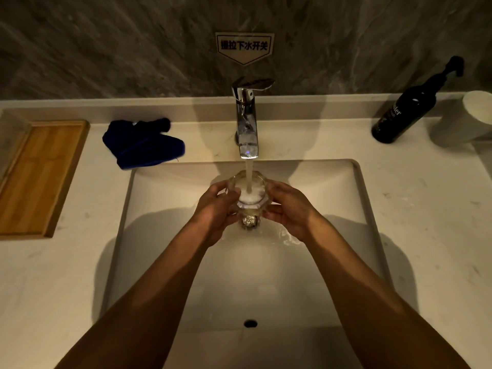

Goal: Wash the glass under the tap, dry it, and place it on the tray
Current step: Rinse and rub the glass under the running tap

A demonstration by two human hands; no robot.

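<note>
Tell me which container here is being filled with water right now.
The clear glass, held under the running tap; the dark bottle and white cup stand untouched.

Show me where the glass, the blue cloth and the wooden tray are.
glass [247,191], head view, on its foamy, water-filled inside.
blue cloth [143,145], head view, on the middle of the crumpled cloth.
wooden tray [40,177], head view, on its bare floor.

Two bare forearms enter from the lower left and lower right of the frame and narrow toward the wrists near the centre. No sleeve edge shows on either arm. The left hand [215,209] and the right hand [288,209] wear no gloves; no ring, watch or bracelet shows. Dim, warm light leaves the lower arms in shadow, so finer details cannot be told.
</note>
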